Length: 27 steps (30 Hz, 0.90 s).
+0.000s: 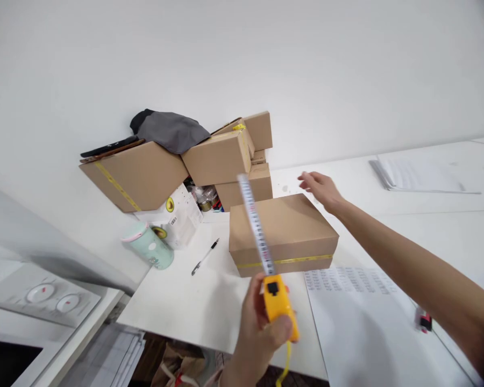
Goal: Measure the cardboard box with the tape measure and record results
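Note:
Low in the head view, my left hand (pixel 262 328) is wrapped round a yellow tape measure (pixel 283 314). Its metal blade (pixel 255 223) sticks out upward, in front of a closed cardboard box (pixel 286 228) with a yellow strip along its side. A yellow wrist strap hangs below the case. My right hand (pixel 320 188) is off the box's far right corner, holding nothing, its fingers apart and slightly bent. Whether the blade touches the box I cannot tell.
Stacked cardboard boxes (pixel 218 158) and a grey cloth (pixel 169 130) stand against the wall. A mint-green bottle (pixel 150 247) and a pen (pixel 205 257) are on the left. Printed sheets (pixel 350 322) lie at the front right, a paper stack (pixel 419 174) farther back.

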Each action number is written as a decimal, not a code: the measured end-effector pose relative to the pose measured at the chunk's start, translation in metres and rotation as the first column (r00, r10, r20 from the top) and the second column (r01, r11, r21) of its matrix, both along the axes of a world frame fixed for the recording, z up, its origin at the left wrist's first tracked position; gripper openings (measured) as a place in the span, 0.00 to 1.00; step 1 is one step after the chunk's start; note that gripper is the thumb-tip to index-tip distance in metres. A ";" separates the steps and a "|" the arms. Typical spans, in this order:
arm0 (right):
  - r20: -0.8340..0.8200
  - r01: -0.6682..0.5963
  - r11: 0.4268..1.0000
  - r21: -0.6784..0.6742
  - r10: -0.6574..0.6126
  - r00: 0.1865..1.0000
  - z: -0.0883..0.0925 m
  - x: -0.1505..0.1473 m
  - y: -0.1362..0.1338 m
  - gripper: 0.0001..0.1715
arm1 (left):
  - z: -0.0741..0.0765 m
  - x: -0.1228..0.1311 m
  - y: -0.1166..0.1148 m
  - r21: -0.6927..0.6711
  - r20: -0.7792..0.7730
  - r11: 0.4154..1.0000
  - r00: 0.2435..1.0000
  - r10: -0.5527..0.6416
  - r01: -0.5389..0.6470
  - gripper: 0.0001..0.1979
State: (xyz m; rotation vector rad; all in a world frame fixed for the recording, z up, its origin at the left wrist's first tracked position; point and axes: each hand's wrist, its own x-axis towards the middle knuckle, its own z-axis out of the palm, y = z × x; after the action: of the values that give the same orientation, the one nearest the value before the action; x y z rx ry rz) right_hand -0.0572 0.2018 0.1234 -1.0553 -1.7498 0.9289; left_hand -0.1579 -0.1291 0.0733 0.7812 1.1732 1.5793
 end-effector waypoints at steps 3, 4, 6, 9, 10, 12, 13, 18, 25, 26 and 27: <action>-0.054 0.023 0.997 -0.076 -0.028 0.998 -0.025 0.043 -0.019 0.33 | -0.020 -0.032 -0.019 0.029 -0.236 0.945 0.917 0.323 -0.325 0.43; -0.015 -0.021 0.996 -0.088 0.020 1.000 -0.036 0.055 -0.029 0.34 | -0.025 -0.040 -0.021 0.025 -0.280 0.925 0.885 0.372 -0.380 0.42; 0.061 -0.089 0.991 -0.098 0.095 0.994 -0.055 0.074 -0.051 0.38 | -0.032 -0.053 -0.018 0.017 -0.287 0.920 0.879 0.380 -0.392 0.39; 0.068 -0.145 0.986 -0.083 0.151 0.986 -0.062 0.087 -0.082 0.39 | -0.031 -0.063 -0.007 0.023 -0.199 0.954 0.933 0.299 -0.300 0.33; 0.071 -0.133 0.988 -0.074 0.138 0.988 -0.057 0.088 -0.089 0.38 | -0.027 -0.065 -0.003 0.032 -0.179 0.960 0.943 0.281 -0.280 0.32; 0.077 -0.070 0.996 -0.053 0.074 0.994 -0.040 0.087 -0.097 0.35 | -0.016 -0.070 0.004 0.061 -0.163 0.962 0.948 0.274 -0.267 0.31; 0.076 -0.041 0.998 -0.048 0.045 0.996 -0.030 0.085 -0.097 0.33 | -0.009 -0.073 0.008 0.083 -0.161 0.961 0.948 0.276 -0.265 0.31; 0.169 0.041 0.998 0.047 -0.048 0.984 0.010 0.071 -0.076 0.30 | 0.026 -0.091 0.031 0.162 -0.195 0.964 0.951 0.241 -0.211 0.30; 0.353 0.049 0.839 0.541 -0.280 0.893 0.014 0.033 -0.040 0.22 | 0.044 -0.065 0.038 0.216 -0.283 0.952 0.919 0.276 -0.219 0.33; 0.374 0.008 0.834 0.551 -0.256 0.892 0.013 0.029 -0.039 0.21 | 0.041 -0.055 0.034 0.223 -0.280 0.956 0.927 0.251 -0.192 0.34; 0.390 -0.013 0.830 0.557 -0.248 0.887 0.013 0.025 -0.039 0.21 | 0.037 -0.044 0.031 0.217 -0.265 0.966 0.944 0.197 -0.141 0.35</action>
State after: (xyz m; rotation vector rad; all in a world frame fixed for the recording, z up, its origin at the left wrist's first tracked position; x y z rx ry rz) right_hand -0.0321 0.1630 0.1364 -1.0192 -2.1169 0.0560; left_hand -0.2020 -0.0977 0.1102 1.0891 1.3333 1.7872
